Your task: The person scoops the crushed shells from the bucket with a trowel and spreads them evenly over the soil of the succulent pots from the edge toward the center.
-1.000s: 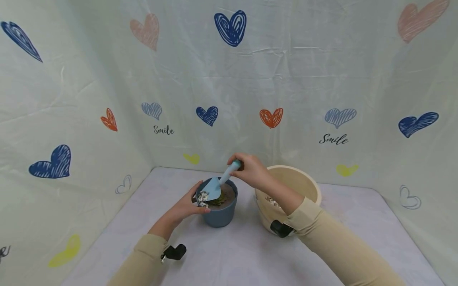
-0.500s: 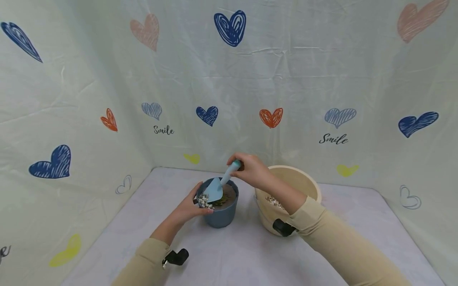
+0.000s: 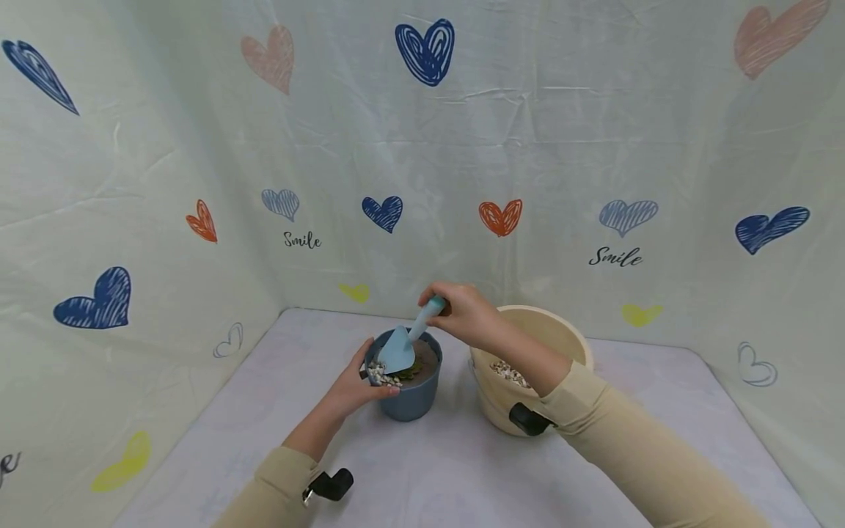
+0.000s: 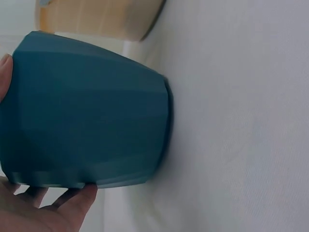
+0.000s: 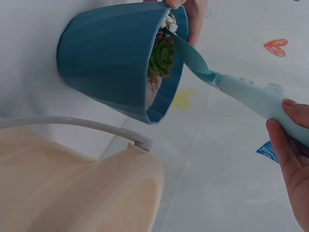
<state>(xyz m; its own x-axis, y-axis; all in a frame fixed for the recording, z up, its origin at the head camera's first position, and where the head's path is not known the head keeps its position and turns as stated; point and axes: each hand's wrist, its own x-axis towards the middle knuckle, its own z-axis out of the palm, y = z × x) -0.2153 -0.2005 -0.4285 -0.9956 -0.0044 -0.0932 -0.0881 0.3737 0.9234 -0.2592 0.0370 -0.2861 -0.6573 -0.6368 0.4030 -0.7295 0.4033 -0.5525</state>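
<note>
A blue flowerpot [image 3: 408, 403] stands on the table, holding a green succulent [image 5: 162, 57], brownish soil [image 3: 426, 359] and white pebbles [image 3: 380, 375] along its left side. My left hand [image 3: 350, 387] grips the pot at its left, thumb at the near rim; in the left wrist view its fingers [image 4: 79, 205] lie against the pot wall. From above, my right hand [image 3: 464, 314] holds a light blue trowel [image 3: 397, 352] by its handle. The trowel's blade slants down into the pot, its tip at the pebbles beside the succulent, covering part of the plant in the head view.
A cream bucket [image 3: 488, 392] with a grey handle [image 5: 72, 121] stands right of the pot, under my right forearm. White and brown pebbles [image 3: 510, 372] lie inside it. Behind the table [image 3: 422, 469] hangs a curtain [image 3: 554, 147] printed with hearts.
The trowel blade has shifted slightly right across the pot, and the pebbles are spread farther along the near-left side. The left hand and pot have edged slightly right.
</note>
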